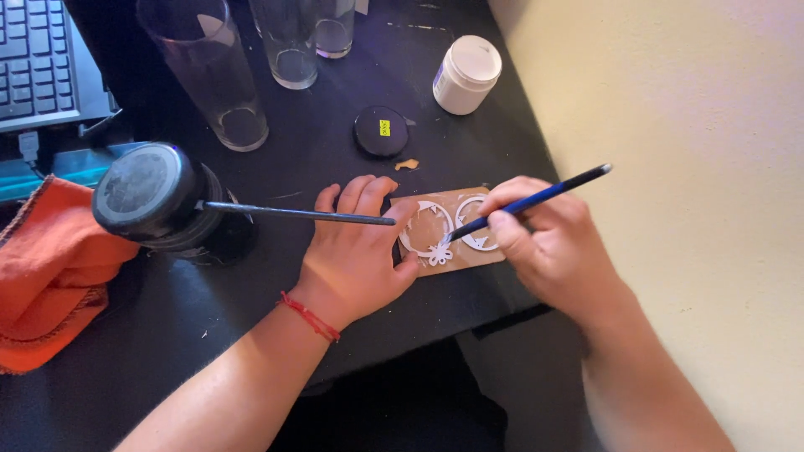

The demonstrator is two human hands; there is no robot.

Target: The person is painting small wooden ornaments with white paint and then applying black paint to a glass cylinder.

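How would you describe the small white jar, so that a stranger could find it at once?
Look at the black table, along its far edge beside the cream wall. There stands a squat white jar with a white lid, right of the clear drinking glasses. It alone is opaque white; the black round lid nearby lies flat.

Warm, moderate light falls from the right, where the pale wall [687,167] glows cream and slightly washed out. The black bench [318,159] swallows detail, so shadows barely register on it. The drinking glasses [209,67] catch faint reflections. Focus holds at the centre; the keyboard [38,59] and orange cloth [50,268] at the left edge look softer and dimmer.
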